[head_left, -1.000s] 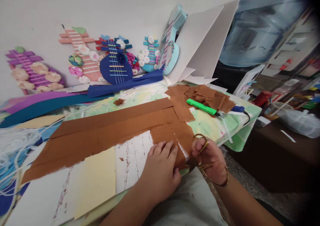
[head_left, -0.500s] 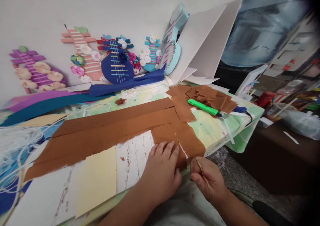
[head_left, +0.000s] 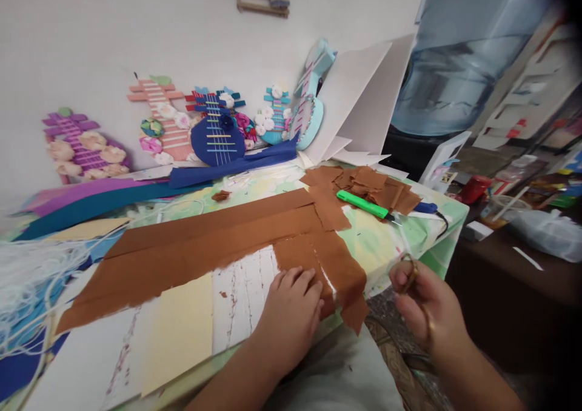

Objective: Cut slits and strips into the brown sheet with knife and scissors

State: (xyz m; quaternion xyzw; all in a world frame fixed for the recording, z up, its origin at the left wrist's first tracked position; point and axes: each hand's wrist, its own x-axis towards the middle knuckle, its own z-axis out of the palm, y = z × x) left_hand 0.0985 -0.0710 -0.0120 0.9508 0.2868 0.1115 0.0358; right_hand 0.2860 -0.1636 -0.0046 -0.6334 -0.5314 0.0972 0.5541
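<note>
My left hand (head_left: 291,308) lies with its fingers over the lower part of the brown sheet (head_left: 218,235), beside a white board (head_left: 245,296) with rough glue-like lines. To the right, off the table edge, my right hand (head_left: 425,302) is curled round a thin gold-coloured handle, perhaps scissors (head_left: 411,274); the rest of it is hard to make out. A loose brown flap (head_left: 355,311) hangs over the table's front edge between my hands. A pale yellow piece (head_left: 182,332) rests on the white board at the left.
A green cutter (head_left: 362,203) lies by torn brown scraps (head_left: 377,187). White cord (head_left: 31,277) is heaped at the left. Decorated instrument shapes (head_left: 217,133) lean on the wall, near white boards (head_left: 354,96). A big water bottle (head_left: 454,65) stands at the back right.
My right hand has moved right and away from the brown sheet's edge. The brown flap now hangs down there. My left hand stays on the sheet, and the view has tilted slightly up.
</note>
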